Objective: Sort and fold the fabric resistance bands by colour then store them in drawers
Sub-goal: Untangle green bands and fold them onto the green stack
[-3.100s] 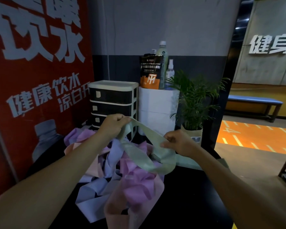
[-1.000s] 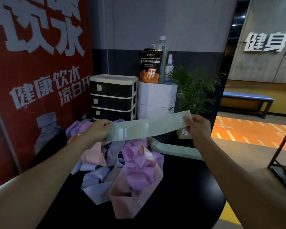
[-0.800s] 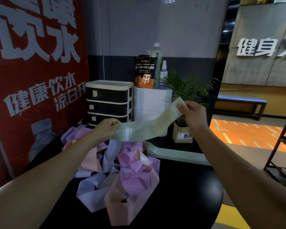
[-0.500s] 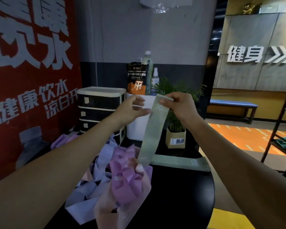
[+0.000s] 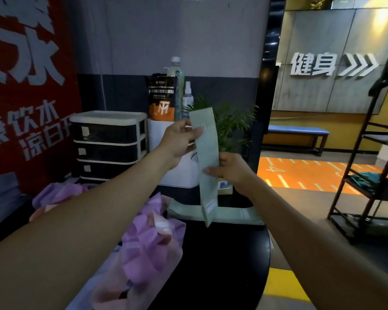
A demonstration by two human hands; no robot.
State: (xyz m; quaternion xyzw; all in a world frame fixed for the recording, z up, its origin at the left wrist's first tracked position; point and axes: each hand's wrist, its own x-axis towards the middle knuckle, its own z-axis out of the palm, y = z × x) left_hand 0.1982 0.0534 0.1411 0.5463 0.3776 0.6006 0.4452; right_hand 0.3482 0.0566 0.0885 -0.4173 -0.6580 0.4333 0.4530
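A pale green fabric band (image 5: 207, 157) hangs upright in front of me above the black round table (image 5: 222, 253). My left hand (image 5: 179, 139) pinches it near its top edge. Lower down, my right hand (image 5: 230, 168) pinches its middle from the right side. A second green band (image 5: 238, 214) lies flat on the table behind it. A tangled heap of purple, pink and lilac bands (image 5: 148, 238) covers the table's left part. The black drawer unit with a cream top (image 5: 109, 144) stands at the back left, all drawers closed.
A white box (image 5: 164, 139) behind the table carries an orange-black pouch (image 5: 162, 97), a bottle and a spray bottle. A potted plant (image 5: 231, 124) stands right of it. A red poster wall is at left, a black metal rack (image 5: 372, 171) at right.
The green band went from stretched sideways between both hands to hanging upright. My right hand slid from the band's top end down to its middle; my left hand now holds the top.
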